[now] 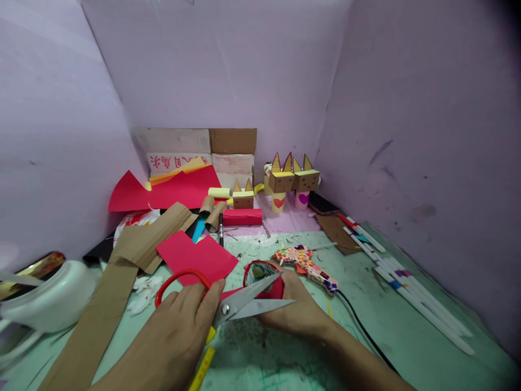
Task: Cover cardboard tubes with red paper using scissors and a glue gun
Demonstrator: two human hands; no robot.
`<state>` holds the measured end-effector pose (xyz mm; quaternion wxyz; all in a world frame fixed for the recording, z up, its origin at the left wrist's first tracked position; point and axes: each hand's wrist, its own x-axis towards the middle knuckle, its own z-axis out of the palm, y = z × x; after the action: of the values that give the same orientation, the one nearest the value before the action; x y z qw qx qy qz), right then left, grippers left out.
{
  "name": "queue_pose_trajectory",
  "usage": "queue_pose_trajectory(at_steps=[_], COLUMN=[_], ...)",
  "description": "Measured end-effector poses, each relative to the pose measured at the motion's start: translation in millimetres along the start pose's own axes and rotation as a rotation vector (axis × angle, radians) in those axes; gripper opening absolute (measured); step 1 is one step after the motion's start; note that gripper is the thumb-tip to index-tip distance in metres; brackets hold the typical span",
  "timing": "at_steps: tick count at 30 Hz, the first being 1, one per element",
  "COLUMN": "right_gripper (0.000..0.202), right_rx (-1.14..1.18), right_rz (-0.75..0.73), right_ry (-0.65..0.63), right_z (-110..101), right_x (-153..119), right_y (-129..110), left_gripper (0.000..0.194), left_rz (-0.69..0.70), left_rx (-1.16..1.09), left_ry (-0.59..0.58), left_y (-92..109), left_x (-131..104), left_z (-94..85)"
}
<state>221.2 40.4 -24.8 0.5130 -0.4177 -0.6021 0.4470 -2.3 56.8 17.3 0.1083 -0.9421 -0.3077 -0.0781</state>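
Note:
Low in the middle of the head view, my left hand [177, 320] is closed on the red handle of a pair of scissors [240, 305]. The blades are spread and point right, across a red paper-covered roll [277, 288] with a dark, greyish inside. My right hand [295, 304] wraps round that roll from the right. A red strip runs from the roll toward the scissors' pivot. Just behind my left hand lies a cut red paper sheet [197, 255]. A yellow handle part [201, 369] shows below the scissors.
A patterned glue gun [307, 266] with a black cable lies right of the roll. White-barrelled pens [411, 288] are farther right. Cardboard strips [106, 309] and a white pot [69, 296] stand left. Cat-eared cardboard figures [281, 182] and red paper [171, 190] are at the back.

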Motion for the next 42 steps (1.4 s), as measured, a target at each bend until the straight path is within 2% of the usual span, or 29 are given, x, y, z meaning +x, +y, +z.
queue_pose_trajectory(at_steps=[10,30,36,42], right_gripper=[0.021,0.024,0.024,0.020], right_rx=[-0.118,-0.079,-0.086,-0.093], right_rz=[-0.001,-0.022,-0.028,-0.069], right_ry=[0.003,0.025,0.036,0.070], right_z=[0,3,3,6], right_x=[1,2,2,3], right_y=[-3,2,4,7], left_gripper=[0.061,0.068,0.067,0.068], left_rz=[-0.027,-0.101,-0.104,-0.125], left_rx=[0.052,-0.127,-0.076,-0.026], left_ry=[-0.097,-0.302,-0.384,-0.393], left_y=[8,1,9,12], left_x=[0,-5,2,4], left_z=[-7.0,0.1,-9.5,-6.1])
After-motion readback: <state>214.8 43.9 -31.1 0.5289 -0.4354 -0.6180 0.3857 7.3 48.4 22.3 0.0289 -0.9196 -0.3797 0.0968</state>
